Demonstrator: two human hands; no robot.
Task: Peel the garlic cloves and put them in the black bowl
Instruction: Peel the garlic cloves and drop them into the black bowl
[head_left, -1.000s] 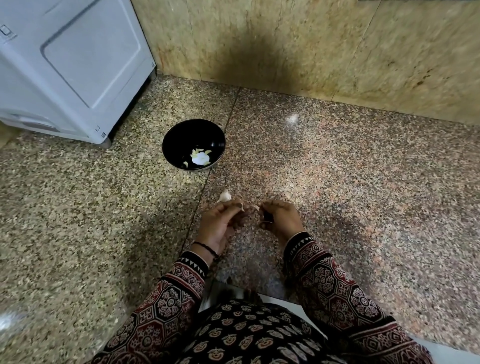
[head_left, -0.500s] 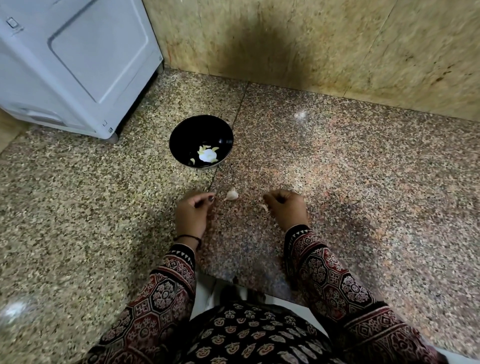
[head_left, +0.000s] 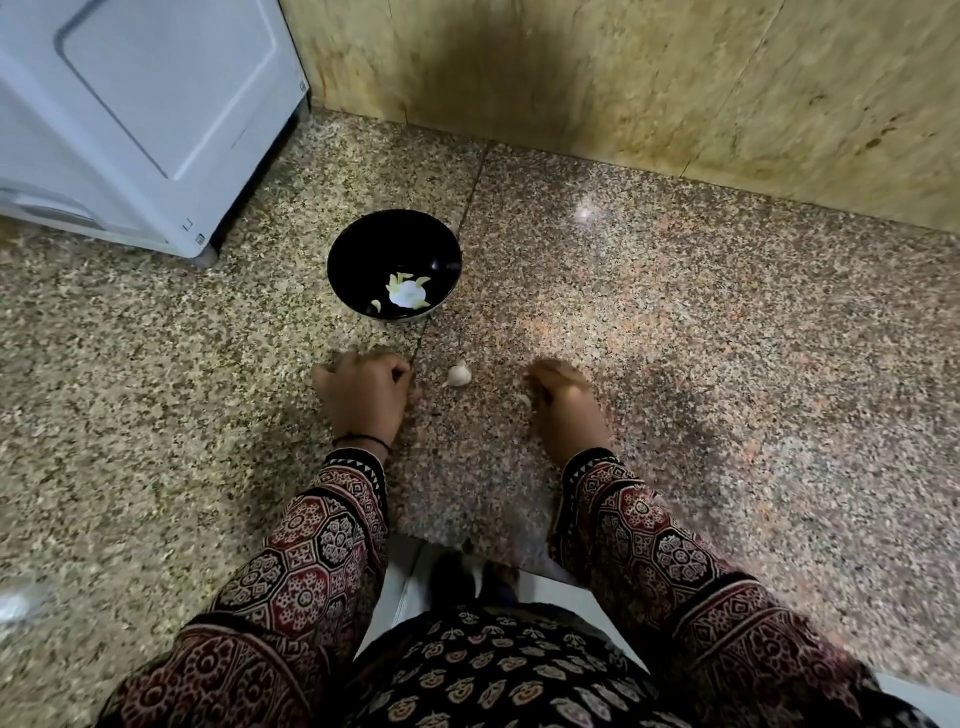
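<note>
The black bowl (head_left: 374, 244) stands on the speckled stone counter (head_left: 701, 338), with several pale peeled garlic pieces (head_left: 408, 293) in its bottom. Nearer to me, an unpeeled garlic piece (head_left: 459, 375) lies on the counter between my hands, touching neither. My left hand (head_left: 363, 395) rests palm down just left of it, fingers curled under, thumb against the forefinger. My right hand (head_left: 566, 405) is blurred, curled, to the right. A small pale scrap (head_left: 523, 400) shows at its thumb side; whether the hand holds it is unclear.
A white appliance (head_left: 130, 104) stands at the back left, close to the bowl. A yellowish stone wall (head_left: 623, 78) closes the back. The counter's front edge (head_left: 415, 538) runs just before my body, with pale floor below.
My hands, together at the garlic one second ago, have drawn apart: the left went left, the right stayed right. The garlic piece lies alone between them. The view has shifted closer.
</note>
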